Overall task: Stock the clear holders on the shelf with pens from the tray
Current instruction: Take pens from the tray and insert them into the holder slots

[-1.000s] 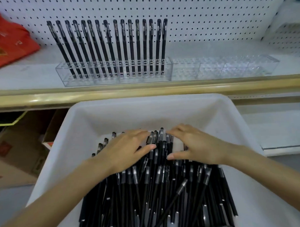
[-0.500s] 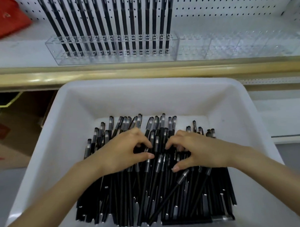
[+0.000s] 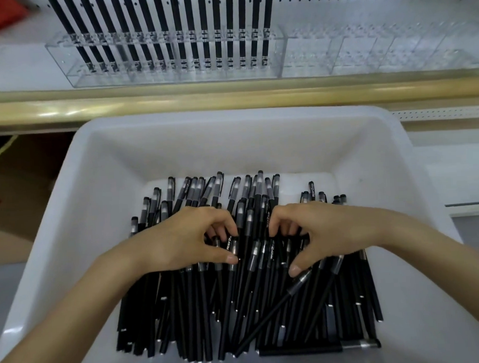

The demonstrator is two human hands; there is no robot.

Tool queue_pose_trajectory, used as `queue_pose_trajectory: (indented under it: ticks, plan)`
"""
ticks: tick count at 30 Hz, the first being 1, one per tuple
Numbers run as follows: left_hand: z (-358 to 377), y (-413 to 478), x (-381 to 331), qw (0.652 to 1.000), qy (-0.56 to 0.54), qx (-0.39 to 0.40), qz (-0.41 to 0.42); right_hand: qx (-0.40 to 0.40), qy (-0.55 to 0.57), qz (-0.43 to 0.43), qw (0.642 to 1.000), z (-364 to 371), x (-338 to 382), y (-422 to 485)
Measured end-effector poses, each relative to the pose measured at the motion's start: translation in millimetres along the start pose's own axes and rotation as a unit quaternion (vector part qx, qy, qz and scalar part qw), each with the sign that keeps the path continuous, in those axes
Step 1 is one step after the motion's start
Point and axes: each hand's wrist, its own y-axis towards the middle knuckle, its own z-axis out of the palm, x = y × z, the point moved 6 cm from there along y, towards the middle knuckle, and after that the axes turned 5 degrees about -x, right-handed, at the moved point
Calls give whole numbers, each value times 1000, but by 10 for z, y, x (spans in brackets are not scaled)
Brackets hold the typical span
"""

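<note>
Black capped pens (image 3: 237,303) lie heaped lengthwise in the white plastic tray (image 3: 97,186), just below the gold shelf-edge rail (image 3: 230,100). Compared with a second ago, the view has dipped and closed in. The clear acrylic holder (image 3: 175,75) on the white shelf (image 3: 17,67) now sits at the top edge, with its row of upright pens cut off. Fingers that lay nearly flat have curled. The left hand (image 3: 186,237) and right hand (image 3: 324,232) sit side by side on the pile's far half, close but apart. Each hooks its fingertips down among the pens, and its thumb presses in from the near side, pinching a small bunch.
</note>
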Motion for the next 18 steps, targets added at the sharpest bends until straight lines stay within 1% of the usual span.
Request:
queue_pose_trajectory:
  ticks: [8,14,18]
  plan:
    - [-1,-54,-20,998,-57,30,-22,-6,42,-1,999,-34,30,6]
    - [-5,-74,-21,996,-76,47,-26,7,74,4,997,-49,65,-26]
    - [-18,-67,8,995,-82,45,-24,10,109,6,994,-75,106,-39]
